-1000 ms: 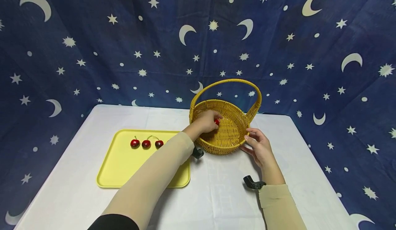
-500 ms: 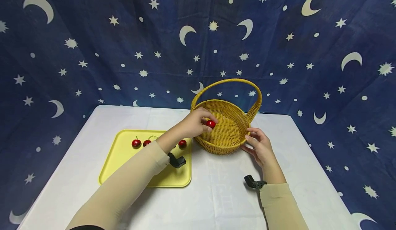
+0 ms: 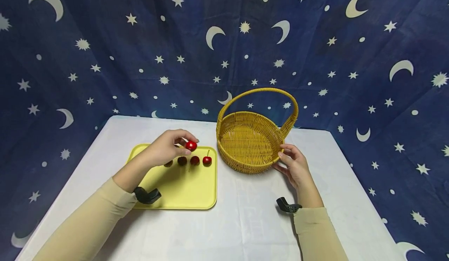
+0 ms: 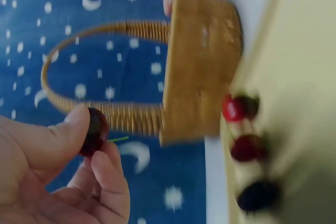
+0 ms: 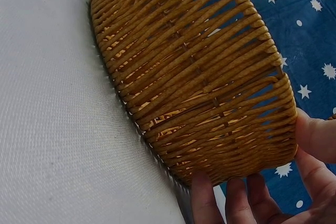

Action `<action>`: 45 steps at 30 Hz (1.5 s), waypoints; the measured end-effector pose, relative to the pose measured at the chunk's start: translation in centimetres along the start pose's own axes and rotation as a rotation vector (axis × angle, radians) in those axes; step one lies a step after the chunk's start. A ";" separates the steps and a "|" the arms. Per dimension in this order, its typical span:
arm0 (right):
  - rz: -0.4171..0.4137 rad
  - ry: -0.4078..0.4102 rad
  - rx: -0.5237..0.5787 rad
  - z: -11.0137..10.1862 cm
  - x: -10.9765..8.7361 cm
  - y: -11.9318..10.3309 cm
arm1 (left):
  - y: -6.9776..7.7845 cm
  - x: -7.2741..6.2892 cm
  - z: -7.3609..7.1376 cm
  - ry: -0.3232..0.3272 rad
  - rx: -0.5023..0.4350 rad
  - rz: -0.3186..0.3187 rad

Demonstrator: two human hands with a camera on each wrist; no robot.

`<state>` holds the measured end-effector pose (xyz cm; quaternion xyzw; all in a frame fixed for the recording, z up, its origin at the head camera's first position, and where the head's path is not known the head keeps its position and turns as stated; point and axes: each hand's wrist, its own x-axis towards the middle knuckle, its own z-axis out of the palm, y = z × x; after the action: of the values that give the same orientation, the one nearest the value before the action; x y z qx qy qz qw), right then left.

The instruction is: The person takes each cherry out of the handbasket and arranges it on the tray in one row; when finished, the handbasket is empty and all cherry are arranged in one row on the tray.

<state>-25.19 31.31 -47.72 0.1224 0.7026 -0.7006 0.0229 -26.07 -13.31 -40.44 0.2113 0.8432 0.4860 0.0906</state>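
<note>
My left hand [image 3: 167, 148] pinches a dark red cherry [image 3: 191, 146] between thumb and fingertips, above the back part of the yellow tray [image 3: 189, 192]. In the left wrist view a green stem pokes out from the held cherry [image 4: 96, 132]. Below it several more cherries [image 3: 207, 160] lie in a row on the tray, partly covered by the hand in the head view. To the right stands a round wicker basket [image 3: 250, 167] with a tall arched handle. My right hand [image 3: 296, 167] grips its right rim, thumb on top and fingers against the woven side [image 5: 199, 87].
A white cloth [image 3: 245, 222] covers the table. Behind and at both sides hangs a dark blue curtain [image 3: 189, 38] with moons and stars. Each wrist wears a black camera mount [image 3: 288, 205]. The tray's right edge lies close to the basket.
My left hand has come out of the basket with the cherry and moved left over the tray. My right hand keeps its hold on the basket rim.
</note>
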 end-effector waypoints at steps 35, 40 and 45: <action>-0.003 0.009 0.012 0.0 -0.1 0.2 | -11.1 -6.6 -6.2 0.131 0.365 -0.312; -0.004 0.008 0.016 0.0 -0.2 0.3 | -11.0 -6.6 -6.1 0.131 0.380 -0.309; -0.011 0.006 0.018 0.0 -0.1 0.3 | -10.8 -6.7 -6.3 0.133 0.380 -0.303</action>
<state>-25.02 31.28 -47.97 0.1208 0.6969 -0.7067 0.0155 -25.19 -25.96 -46.89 0.0635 0.9455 0.3126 0.0655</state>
